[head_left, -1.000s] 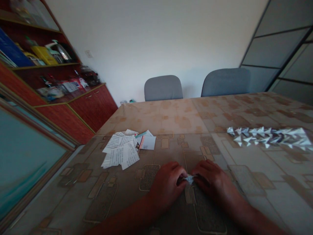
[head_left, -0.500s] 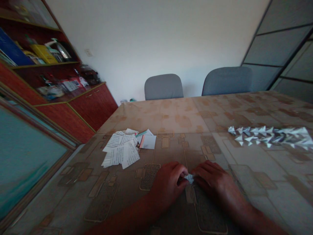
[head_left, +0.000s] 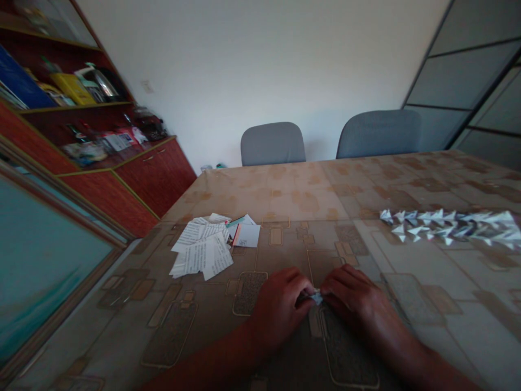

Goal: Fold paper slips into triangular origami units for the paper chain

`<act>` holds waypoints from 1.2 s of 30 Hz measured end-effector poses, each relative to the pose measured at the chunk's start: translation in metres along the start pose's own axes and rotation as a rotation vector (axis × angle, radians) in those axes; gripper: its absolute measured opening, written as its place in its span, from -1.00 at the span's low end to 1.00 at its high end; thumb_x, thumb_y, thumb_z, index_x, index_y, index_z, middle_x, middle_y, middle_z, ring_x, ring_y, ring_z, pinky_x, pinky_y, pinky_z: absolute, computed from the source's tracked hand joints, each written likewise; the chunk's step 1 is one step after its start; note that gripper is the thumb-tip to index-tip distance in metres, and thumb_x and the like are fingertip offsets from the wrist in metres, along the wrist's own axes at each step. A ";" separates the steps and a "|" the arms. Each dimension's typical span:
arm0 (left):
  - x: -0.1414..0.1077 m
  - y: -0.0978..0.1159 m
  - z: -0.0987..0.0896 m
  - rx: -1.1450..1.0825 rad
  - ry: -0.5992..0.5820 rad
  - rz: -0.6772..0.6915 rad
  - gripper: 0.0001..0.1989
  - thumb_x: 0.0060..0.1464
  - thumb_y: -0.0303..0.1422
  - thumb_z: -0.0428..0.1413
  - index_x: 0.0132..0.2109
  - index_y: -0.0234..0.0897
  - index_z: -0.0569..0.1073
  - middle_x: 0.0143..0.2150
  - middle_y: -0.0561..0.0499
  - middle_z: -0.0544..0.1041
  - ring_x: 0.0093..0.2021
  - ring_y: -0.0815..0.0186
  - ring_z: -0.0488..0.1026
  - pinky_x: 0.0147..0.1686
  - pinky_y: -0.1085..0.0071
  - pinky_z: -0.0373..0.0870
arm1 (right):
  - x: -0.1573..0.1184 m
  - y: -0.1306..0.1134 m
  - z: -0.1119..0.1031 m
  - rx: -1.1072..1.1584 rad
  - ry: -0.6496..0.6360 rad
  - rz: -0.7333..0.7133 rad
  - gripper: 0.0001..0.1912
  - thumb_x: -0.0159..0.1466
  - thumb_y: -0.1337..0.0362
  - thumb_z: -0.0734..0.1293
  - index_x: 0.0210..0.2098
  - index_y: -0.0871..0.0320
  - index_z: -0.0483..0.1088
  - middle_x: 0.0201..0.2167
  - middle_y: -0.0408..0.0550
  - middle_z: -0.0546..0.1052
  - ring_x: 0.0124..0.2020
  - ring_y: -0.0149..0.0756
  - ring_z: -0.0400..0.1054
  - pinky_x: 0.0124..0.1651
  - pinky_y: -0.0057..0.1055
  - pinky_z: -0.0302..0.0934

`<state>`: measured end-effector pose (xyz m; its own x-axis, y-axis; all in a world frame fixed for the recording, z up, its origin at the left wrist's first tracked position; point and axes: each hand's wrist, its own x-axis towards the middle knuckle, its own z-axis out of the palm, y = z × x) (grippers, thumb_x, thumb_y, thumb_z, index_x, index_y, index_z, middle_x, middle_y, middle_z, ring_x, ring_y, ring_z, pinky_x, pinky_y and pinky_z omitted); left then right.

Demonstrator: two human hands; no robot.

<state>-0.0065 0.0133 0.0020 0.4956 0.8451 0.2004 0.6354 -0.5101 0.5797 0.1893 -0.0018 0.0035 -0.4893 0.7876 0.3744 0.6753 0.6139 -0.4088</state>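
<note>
A small scrap (head_left: 316, 296) is pinched between the fingertips of the left hand (head_left: 280, 304) and the right hand (head_left: 354, 296), low in the frame and just right of centre. Both hands are curled, with the scrap gripped from its two sides; how the fingers are set beneath it cannot be told, since they are hidden by the knuckles. It also cannot be told whether the scrap is rested on the table (head_left: 293, 193) or held just above it.

The likeliest trouble is a tear: the scrap looks thin and is held from opposite sides, so it could be ripped if the hands were pulled apart unevenly. A crease could be set askew if one side were pressed harder than the other. Because so little of the scrap is left uncovered, a slipped edge might not be noticed, and the grip could be lost if either pinch were loosened.

Further off, at centre left, the slips (head_left: 203, 247) are heaped loosely and overlapped; they could be scattered if brushed by the left forearm or stirred by a draught. At the right of the frame, the spiky pieces (head_left: 448, 225) are laid in a long band, well apart from the hands; their tips could be crushed if a sleeve or arm were dragged across them.
</note>
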 end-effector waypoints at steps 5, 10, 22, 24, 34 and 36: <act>-0.001 -0.002 0.001 0.006 -0.016 0.023 -0.89 0.00 -0.51 0.25 -0.37 -0.28 0.46 -0.37 0.09 0.44 -0.33 0.34 0.40 -0.36 0.47 0.15 | -0.001 0.001 0.001 -0.024 -0.031 -0.009 -0.76 0.38 0.38 0.21 -0.41 0.14 0.40 -0.43 -0.10 0.43 -0.34 -0.22 0.27 -0.26 -0.32 0.12; 0.001 0.000 -0.002 -0.011 -0.026 0.024 -0.89 0.02 -0.44 0.27 -0.39 -0.29 0.48 -0.39 0.09 0.44 -0.33 0.35 0.40 -0.36 0.47 0.16 | 0.000 -0.001 -0.003 -0.036 -0.102 0.015 -0.84 0.30 0.45 0.28 -0.39 0.14 0.41 -0.41 -0.09 0.43 -0.32 -0.20 0.28 -0.25 -0.31 0.13; -0.001 0.000 -0.002 0.013 -0.054 -0.014 -0.89 0.01 -0.44 0.28 -0.36 -0.28 0.48 -0.36 0.09 0.45 -0.31 0.34 0.40 -0.35 0.48 0.17 | 0.003 -0.004 0.002 0.054 -0.058 0.179 -0.86 0.21 0.48 0.38 -0.42 0.13 0.42 -0.40 -0.12 0.43 -0.28 -0.20 0.28 -0.20 -0.29 0.12; -0.001 0.000 -0.002 0.023 -0.055 -0.020 -0.90 0.01 -0.43 0.28 -0.33 -0.27 0.49 -0.36 0.09 0.45 -0.32 0.34 0.40 -0.36 0.48 0.17 | 0.004 -0.005 0.002 0.044 -0.046 0.206 -0.84 0.19 0.49 0.39 -0.43 0.12 0.42 -0.41 -0.13 0.43 -0.28 -0.20 0.29 -0.20 -0.29 0.10; 0.001 0.001 -0.009 0.080 -0.081 0.030 -0.92 0.04 -0.37 0.28 -0.36 -0.27 0.55 -0.36 0.04 0.49 -0.29 0.29 0.42 -0.33 0.45 0.22 | 0.006 -0.009 0.009 -0.067 -0.022 0.380 -0.86 0.13 0.42 0.44 -0.47 0.08 0.43 -0.37 -0.13 0.43 -0.24 -0.14 0.32 -0.16 -0.20 0.10; 0.003 0.001 -0.012 0.069 -0.112 0.066 -0.93 0.07 -0.38 0.26 -0.36 -0.28 0.56 -0.35 0.04 0.50 -0.29 0.30 0.42 -0.33 0.46 0.23 | 0.005 -0.007 0.009 -0.066 -0.029 0.377 -0.88 0.14 0.39 0.44 -0.46 0.07 0.44 -0.36 -0.13 0.44 -0.23 -0.14 0.32 -0.15 -0.20 0.10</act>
<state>-0.0120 0.0171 0.0128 0.5986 0.7879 0.1447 0.6362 -0.5773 0.5119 0.1774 -0.0019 0.0009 -0.2143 0.9592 0.1843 0.8446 0.2768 -0.4583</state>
